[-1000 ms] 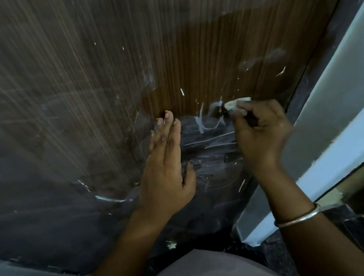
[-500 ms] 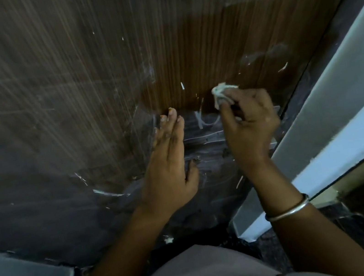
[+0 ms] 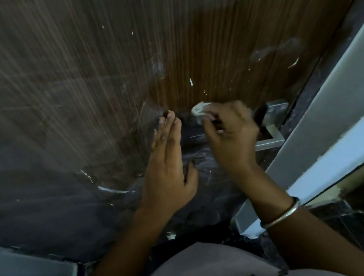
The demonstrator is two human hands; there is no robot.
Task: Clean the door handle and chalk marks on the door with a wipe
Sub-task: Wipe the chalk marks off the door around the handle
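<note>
A brown wood-grain door (image 3: 184, 41) fills the head view, with white chalk marks (image 3: 191, 81) scattered over it. My right hand (image 3: 231, 136) pinches a small crumpled white wipe (image 3: 199, 110) and presses it against the door just left of the metal door handle (image 3: 270, 123). My left hand (image 3: 168, 161) lies flat on the door, fingers straight, close beside the right hand. The handle is partly hidden behind my right hand.
A pale door frame (image 3: 336, 88) runs diagonally along the right side. More chalk streaks (image 3: 110, 189) sit on the door's darker lower left part. A silver bangle (image 3: 282, 213) circles my right wrist. Dark floor lies below the frame.
My right hand has slid the wipe to the left across the door, uncovering the metal handle. The looped chalk mark between the hands is gone. My left hand stays flat in place.
</note>
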